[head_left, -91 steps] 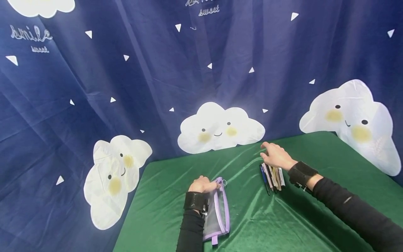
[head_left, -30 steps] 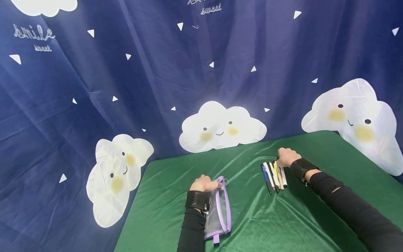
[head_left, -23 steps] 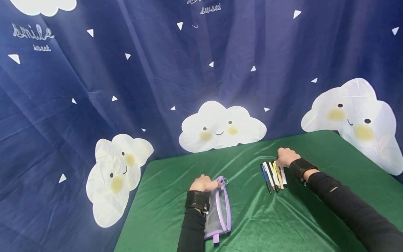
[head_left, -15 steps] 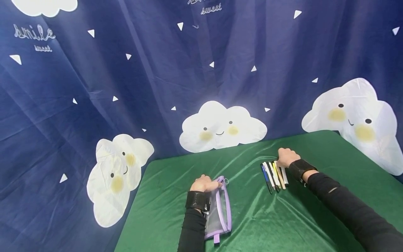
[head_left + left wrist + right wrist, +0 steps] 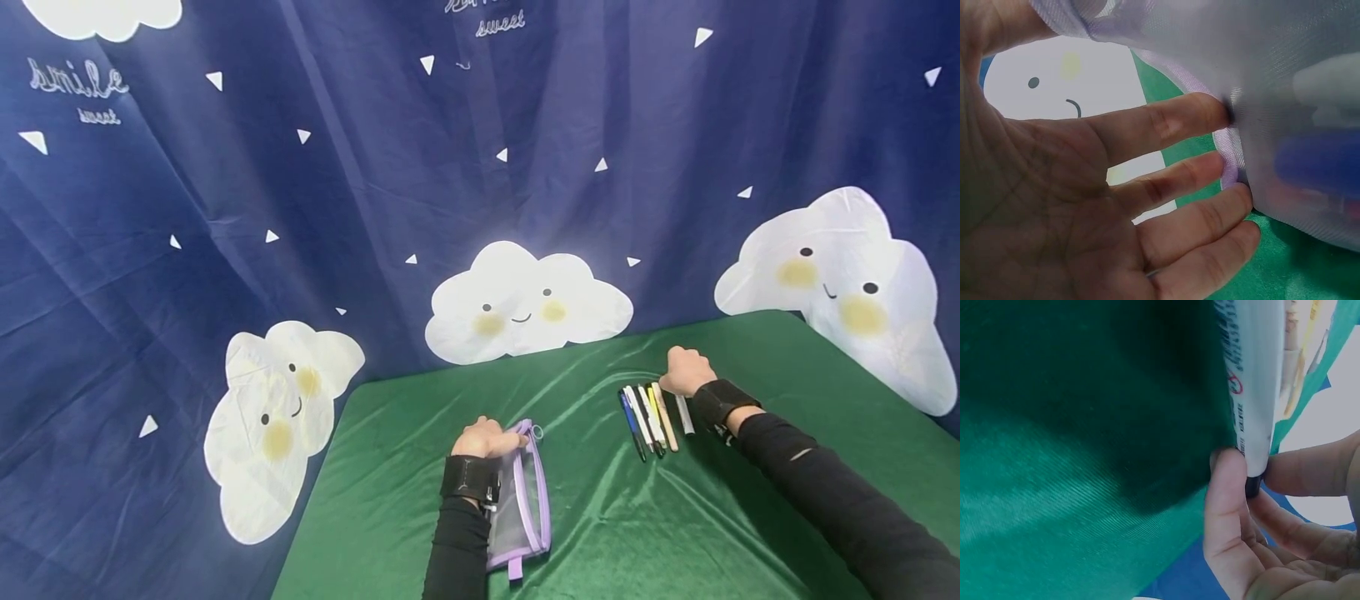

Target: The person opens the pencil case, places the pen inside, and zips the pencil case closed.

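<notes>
My left hand (image 5: 482, 437) holds the zipped edge of a see-through mesh pencil case (image 5: 507, 527) with lilac trim. Seen from the left wrist, the thumb goes over its rim and the fingertips rest against its side. A blue shape (image 5: 1322, 162) and a whitish one (image 5: 1329, 87) show blurred through the mesh. My right hand (image 5: 686, 372) pinches the black end of a white marker (image 5: 1254, 381) between thumb and fingers. In the head view this marker (image 5: 685, 416) lies a little right of a row of pens, beside a beige pen (image 5: 667, 423).
Left of the marker lie a blue pen (image 5: 632, 422), a yellow one (image 5: 655, 410) and several white or dark ones, side by side. A wrinkled green cloth (image 5: 600, 533) covers the table. Behind it hangs a dark blue curtain (image 5: 375, 125) with clouds.
My right hand came down onto the pens' far ends from above. Over the last half second it drew the white marker rightward, away from the row. My left hand stays on the pencil case.
</notes>
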`<state>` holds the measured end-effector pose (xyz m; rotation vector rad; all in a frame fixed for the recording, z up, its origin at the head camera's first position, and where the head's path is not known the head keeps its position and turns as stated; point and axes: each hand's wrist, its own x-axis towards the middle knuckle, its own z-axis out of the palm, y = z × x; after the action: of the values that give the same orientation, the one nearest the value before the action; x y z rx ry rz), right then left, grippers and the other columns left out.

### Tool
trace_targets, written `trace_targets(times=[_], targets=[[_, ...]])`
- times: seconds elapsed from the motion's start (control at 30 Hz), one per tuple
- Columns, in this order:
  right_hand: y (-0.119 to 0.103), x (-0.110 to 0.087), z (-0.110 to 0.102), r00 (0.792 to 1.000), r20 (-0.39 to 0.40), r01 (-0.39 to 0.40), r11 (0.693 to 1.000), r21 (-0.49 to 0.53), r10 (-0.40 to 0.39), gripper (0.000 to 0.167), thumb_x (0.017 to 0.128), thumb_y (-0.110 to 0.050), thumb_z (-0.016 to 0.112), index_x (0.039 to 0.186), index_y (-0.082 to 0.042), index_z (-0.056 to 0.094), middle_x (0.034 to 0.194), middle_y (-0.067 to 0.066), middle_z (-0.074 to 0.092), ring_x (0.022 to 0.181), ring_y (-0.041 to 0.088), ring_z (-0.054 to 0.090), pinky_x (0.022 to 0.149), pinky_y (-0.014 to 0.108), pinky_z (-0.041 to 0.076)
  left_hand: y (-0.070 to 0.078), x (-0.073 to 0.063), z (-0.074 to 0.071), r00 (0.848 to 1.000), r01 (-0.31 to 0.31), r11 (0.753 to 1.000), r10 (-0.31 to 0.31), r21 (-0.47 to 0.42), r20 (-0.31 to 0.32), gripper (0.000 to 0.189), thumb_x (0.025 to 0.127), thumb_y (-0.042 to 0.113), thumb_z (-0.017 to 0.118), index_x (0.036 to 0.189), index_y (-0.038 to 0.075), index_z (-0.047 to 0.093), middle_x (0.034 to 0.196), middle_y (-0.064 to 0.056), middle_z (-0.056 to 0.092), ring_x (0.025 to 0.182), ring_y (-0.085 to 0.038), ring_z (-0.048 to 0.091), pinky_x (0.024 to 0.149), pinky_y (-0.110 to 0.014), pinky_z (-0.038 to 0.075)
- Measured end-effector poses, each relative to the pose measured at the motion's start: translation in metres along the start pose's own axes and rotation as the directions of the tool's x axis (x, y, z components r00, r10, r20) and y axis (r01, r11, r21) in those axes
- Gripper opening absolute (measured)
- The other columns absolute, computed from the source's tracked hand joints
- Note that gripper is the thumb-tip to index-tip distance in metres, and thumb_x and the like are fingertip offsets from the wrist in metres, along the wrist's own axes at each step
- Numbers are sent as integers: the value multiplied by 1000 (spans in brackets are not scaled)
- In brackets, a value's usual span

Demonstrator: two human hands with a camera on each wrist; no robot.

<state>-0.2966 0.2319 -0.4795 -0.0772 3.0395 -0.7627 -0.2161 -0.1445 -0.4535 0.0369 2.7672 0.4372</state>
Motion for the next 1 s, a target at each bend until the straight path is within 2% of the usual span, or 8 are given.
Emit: trace_targets(times=[0.1, 0.33, 0.5, 0.7, 0.77, 0.83, 0.93, 1.0], targets=[[-4, -1, -5, 1000, -25, 1, 1000, 10, 0, 18, 79, -5, 58, 70, -7, 42, 68, 8, 41, 67, 30, 47, 57, 39, 41, 0, -1, 1, 1000, 1, 1000, -1, -1, 4, 74, 86, 57, 62, 126, -5, 65, 132, -24, 56, 121, -48, 57, 103, -57, 49], [-22, -5, -18, 988, -135, 78, 995, 58, -70, 35, 72, 1, 49, 58, -20, 26, 60, -7, 19, 60, 15, 23, 57, 31, 23, -1, -2, 1, 1000, -3, 1000, 3, 1, 4, 75, 86, 57, 62, 129, -5, 64, 135, -24, 55, 124, -49, 55, 105, -58, 48], [-31, 1, -21, 978, -183, 113, 991, 65, -99, 30, 73, 0, 50, 58, -18, 31, 60, -5, 26, 61, 18, 30, 58, 32, 25, -1, -1, 1, 1000, -3, 1000, 3, -6, 2, 74, 86, 56, 62, 128, -5, 64, 132, -24, 56, 122, -48, 56, 104, -58, 48], [-39, 4, -19, 976, -192, 122, 989, 86, -104, 20, 76, -1, 48, 61, -12, 41, 63, 2, 38, 63, 23, 41, 61, 34, 32, -1, -2, 0, 1000, 1, 1000, -1, -4, 3, 74, 86, 57, 62, 127, -4, 64, 132, -23, 56, 121, -47, 58, 103, -57, 49], [-42, 3, -18, 975, -193, 126, 988, 94, -106, 13, 80, -2, 48, 68, -6, 51, 68, 9, 51, 67, 28, 50, 63, 39, 42, 0, -2, 0, 1000, 2, 1000, -2, -5, -1, 74, 85, 57, 62, 127, -5, 64, 132, -23, 56, 121, -48, 58, 103, -57, 49], [-46, 1, -18, 976, -189, 132, 986, 100, -112, 15, 85, -4, 49, 83, 2, 62, 81, 19, 63, 77, 37, 60, 72, 49, 50, 0, -2, -1, 1000, 3, 1000, -3, -6, -2, 74, 85, 57, 62, 127, -5, 64, 133, -24, 56, 121, -48, 57, 103, -58, 49], [-52, -1, -17, 978, -174, 136, 982, 127, -113, 28, 89, -7, 48, 105, 10, 65, 101, 28, 68, 91, 45, 64, 83, 60, 52, 0, -1, -1, 1000, 0, 1000, 0, -6, -3, 75, 86, 57, 62, 128, -5, 63, 137, -25, 55, 124, -49, 56, 104, -58, 48], [-56, -3, -17, 980, -165, 136, 979, 149, -111, 32, 92, -9, 48, 112, 11, 63, 105, 30, 67, 93, 46, 64, 84, 61, 51, 0, -1, -1, 1000, -2, 1000, 2, -3, -2, 75, 86, 57, 62, 129, -5, 63, 139, -25, 55, 125, -49, 55, 105, -58, 47]])
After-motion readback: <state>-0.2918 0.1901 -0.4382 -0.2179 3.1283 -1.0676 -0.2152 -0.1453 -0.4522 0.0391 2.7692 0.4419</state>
